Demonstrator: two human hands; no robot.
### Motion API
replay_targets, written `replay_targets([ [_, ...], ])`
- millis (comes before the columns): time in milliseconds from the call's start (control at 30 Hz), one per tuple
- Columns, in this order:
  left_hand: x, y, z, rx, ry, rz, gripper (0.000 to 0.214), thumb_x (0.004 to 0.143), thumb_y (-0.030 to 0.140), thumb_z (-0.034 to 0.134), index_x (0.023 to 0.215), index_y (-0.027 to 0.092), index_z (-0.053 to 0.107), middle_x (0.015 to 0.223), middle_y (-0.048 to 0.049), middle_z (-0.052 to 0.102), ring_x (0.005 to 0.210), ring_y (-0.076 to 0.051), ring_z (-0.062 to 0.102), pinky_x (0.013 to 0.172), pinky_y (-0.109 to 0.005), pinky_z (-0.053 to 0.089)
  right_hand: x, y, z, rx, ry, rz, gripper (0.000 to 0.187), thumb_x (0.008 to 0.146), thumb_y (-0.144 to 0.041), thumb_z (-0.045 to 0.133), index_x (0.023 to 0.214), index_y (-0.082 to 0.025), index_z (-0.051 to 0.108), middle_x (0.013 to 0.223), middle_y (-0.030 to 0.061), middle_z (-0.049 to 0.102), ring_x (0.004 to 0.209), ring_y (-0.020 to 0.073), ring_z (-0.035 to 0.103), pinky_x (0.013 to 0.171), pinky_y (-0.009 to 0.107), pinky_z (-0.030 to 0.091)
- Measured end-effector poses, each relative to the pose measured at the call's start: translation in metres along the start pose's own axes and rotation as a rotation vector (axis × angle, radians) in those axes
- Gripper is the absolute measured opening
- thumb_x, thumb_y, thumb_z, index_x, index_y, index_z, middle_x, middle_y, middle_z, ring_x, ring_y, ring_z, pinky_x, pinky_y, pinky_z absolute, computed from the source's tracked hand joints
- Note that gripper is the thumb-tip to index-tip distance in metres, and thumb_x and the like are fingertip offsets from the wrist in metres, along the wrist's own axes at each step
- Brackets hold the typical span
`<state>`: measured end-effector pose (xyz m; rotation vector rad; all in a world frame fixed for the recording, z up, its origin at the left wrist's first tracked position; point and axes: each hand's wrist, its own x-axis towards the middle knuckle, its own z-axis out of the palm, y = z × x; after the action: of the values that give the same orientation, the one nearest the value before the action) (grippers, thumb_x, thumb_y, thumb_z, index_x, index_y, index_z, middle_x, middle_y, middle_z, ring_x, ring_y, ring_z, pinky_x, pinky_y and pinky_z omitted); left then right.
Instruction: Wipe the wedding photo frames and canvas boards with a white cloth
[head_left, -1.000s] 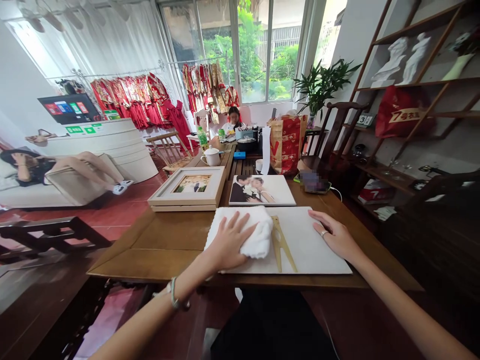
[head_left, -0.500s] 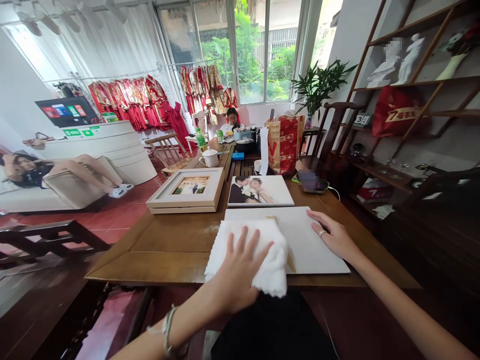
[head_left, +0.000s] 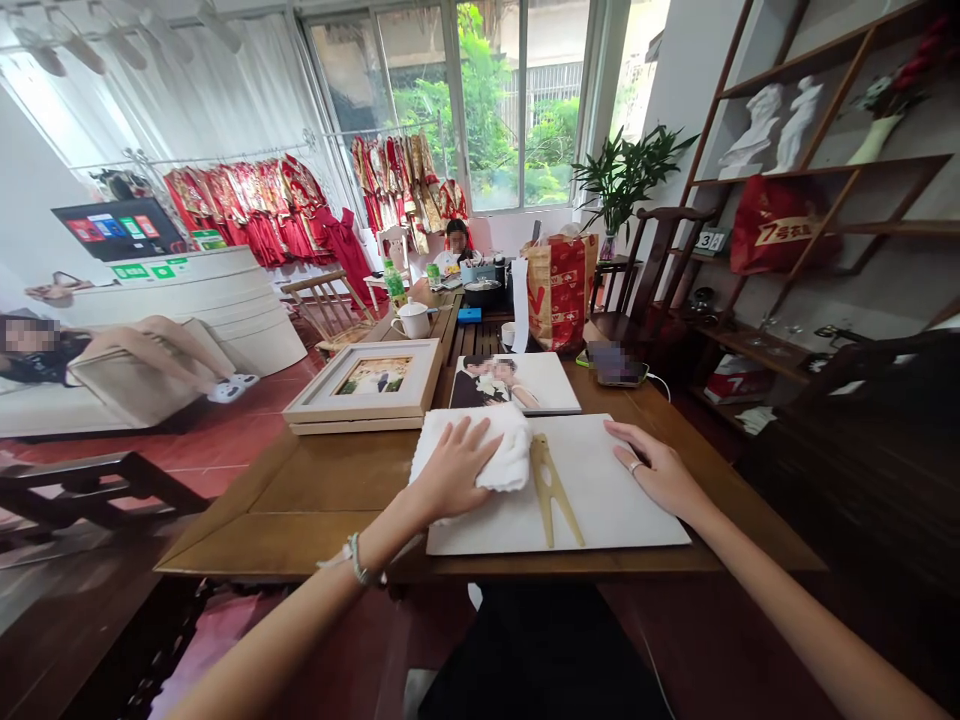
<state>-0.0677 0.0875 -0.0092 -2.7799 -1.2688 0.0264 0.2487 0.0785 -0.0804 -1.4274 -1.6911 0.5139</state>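
A white board [head_left: 607,500] lies flat at the table's near edge, with a tan A-shaped piece [head_left: 553,495] resting on its middle. My left hand [head_left: 459,462] is spread flat over a folded white cloth [head_left: 510,455], pressing it on the board's left part. Part of that board is hidden beneath cloth and hand. At the right edge, my right hand [head_left: 656,468] grips the board, its thumb and a finger showing on top. Just beyond lies a panel with a couple's photo [head_left: 544,385], its near left corner covered by the cloth.
Framed pictures [head_left: 367,385] are stacked left on the wooden table [head_left: 300,480]. Farther back stand a lidded white cup [head_left: 411,320], a green bottle [head_left: 394,285] and a red-and-brown paper bag [head_left: 559,290]. A phone [head_left: 619,368] with a cable lies right. People are in the background.
My left hand has slid the cloth away from me and leftward, uncovering the tan A-shaped piece. My right hand stays at the board's right edge. The view has shifted slightly.
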Motion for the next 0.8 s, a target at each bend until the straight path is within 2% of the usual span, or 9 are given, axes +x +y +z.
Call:
replay_targets([
  [133,0.018,-0.007,0.002,0.009,0.024,0.003,0.057,0.080,0.029,0.046,0.135,0.017,0.034,0.144,-0.0133,0.026,0.131,-0.035,0.020,0.105,-0.052,0.016,0.000,-0.002,0.000,-0.007,0.001,0.009,0.039,0.082,-0.030,0.048,0.120,-0.025,0.053,0.127,0.0056,0.056,0.116,0.0241,0.052,0.101,0.044,0.038],
  [233,0.014,0.005,0.000,0.000,-0.011,0.006,0.057,0.081,0.028,0.043,0.135,0.015,0.034,0.145,-0.0145,0.022,0.132,-0.037,0.016,0.105,-0.053,0.015,-0.001,-0.006,-0.001,-0.038,0.007,0.019,0.039,0.082,-0.030,0.047,0.120,-0.025,0.053,0.127,0.0059,0.056,0.118,0.0242,0.051,0.101,0.044,0.038],
  [333,-0.002,0.029,-0.005,-0.031,-0.064,0.041,0.067,0.075,0.027,0.049,0.138,0.016,0.028,0.147,-0.0157,0.016,0.133,-0.040,0.007,0.105,-0.056,0.011,-0.001,-0.008,-0.001,-0.054,0.012,0.021,0.039,0.082,-0.030,0.048,0.120,-0.025,0.053,0.126,0.0061,0.057,0.117,0.0247,0.051,0.100,0.045,0.038],
  [433,-0.029,0.055,-0.011,-0.073,-0.109,0.088,0.086,0.065,0.024,0.055,0.142,0.021,0.016,0.149,-0.0144,0.008,0.133,-0.041,-0.002,0.104,-0.059,0.007,-0.001,-0.008,0.000,-0.044,0.023,0.010,0.039,0.081,-0.031,0.048,0.120,-0.026,0.054,0.125,0.0054,0.058,0.116,0.0246,0.052,0.100,0.045,0.039],
  [533,-0.055,0.069,-0.016,-0.112,-0.156,0.137,0.097,0.059,0.022,0.056,0.143,0.026,0.007,0.150,-0.0112,-0.001,0.132,-0.043,-0.007,0.103,-0.061,0.007,-0.001,-0.006,0.000,-0.040,0.017,-0.004,0.040,0.081,-0.031,0.048,0.120,-0.026,0.054,0.125,0.0053,0.058,0.116,0.0243,0.052,0.100,0.044,0.039],
  [600,-0.063,0.071,-0.016,-0.129,-0.160,0.169,0.100,0.056,0.021,0.056,0.143,0.027,0.006,0.150,-0.0100,-0.002,0.132,-0.043,-0.006,0.103,-0.060,0.008,-0.001,-0.004,0.001,-0.050,0.019,-0.002,0.039,0.081,-0.031,0.048,0.120,-0.026,0.054,0.126,0.0052,0.057,0.117,0.0245,0.052,0.100,0.044,0.039],
  [667,-0.060,0.065,-0.014,-0.129,-0.133,0.200,0.098,0.057,0.022,0.057,0.143,0.027,0.009,0.150,-0.0093,0.003,0.133,-0.041,-0.003,0.104,-0.058,0.008,0.000,-0.004,0.001,-0.062,0.022,0.007,0.039,0.081,-0.030,0.048,0.119,-0.026,0.054,0.126,0.0053,0.057,0.117,0.0247,0.051,0.101,0.044,0.038],
  [800,-0.026,0.037,-0.005,-0.078,-0.043,0.184,0.081,0.064,0.027,0.055,0.139,0.022,0.024,0.148,-0.0113,0.016,0.134,-0.037,0.005,0.106,-0.054,0.010,0.000,-0.004,0.000,-0.068,0.006,0.020,0.039,0.082,-0.030,0.047,0.120,-0.024,0.053,0.127,0.0066,0.056,0.118,0.0242,0.051,0.101,0.044,0.038],
])
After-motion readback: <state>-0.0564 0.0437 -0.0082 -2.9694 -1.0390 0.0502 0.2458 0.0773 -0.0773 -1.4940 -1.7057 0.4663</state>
